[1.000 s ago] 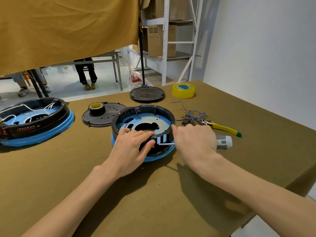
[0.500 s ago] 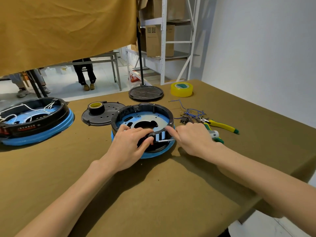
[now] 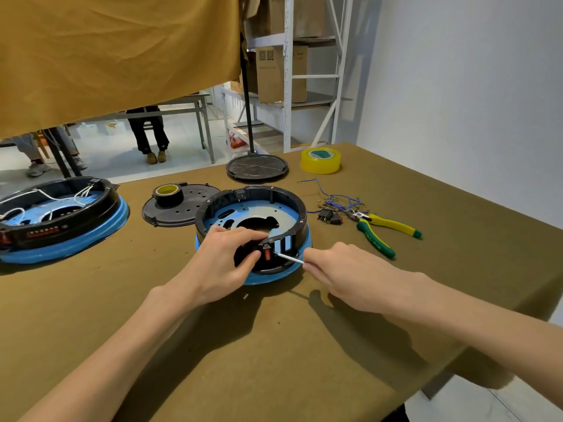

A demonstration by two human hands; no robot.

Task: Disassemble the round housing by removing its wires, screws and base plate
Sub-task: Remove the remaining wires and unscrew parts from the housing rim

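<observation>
The right hand (image 3: pixel 344 269) has been drawn back, a thin metal tool (image 3: pixel 288 257) gripped against the red switch (image 3: pixel 267 254). The round black-and-blue housing (image 3: pixel 253 229), mid-desk, is gripped by the left hand (image 3: pixel 222 260); blue wires (image 3: pixel 338 201) are already out, base plate remaining.

Your round black plastic housing with the blue lower rim (image 3: pixel 300 213) sits upright on the bench, open side up. Inside it you see the pale blue metal base plate (image 3: pixel 274 210), flat, with a large dark cutout in its middle and small holes around. A small red rocker switch (image 3: pixel 267 254) sits in the near wall, beside two white slots. The pulled blue wires with connectors (image 3: pixel 338 201) lie loose just right of the housing.
</observation>
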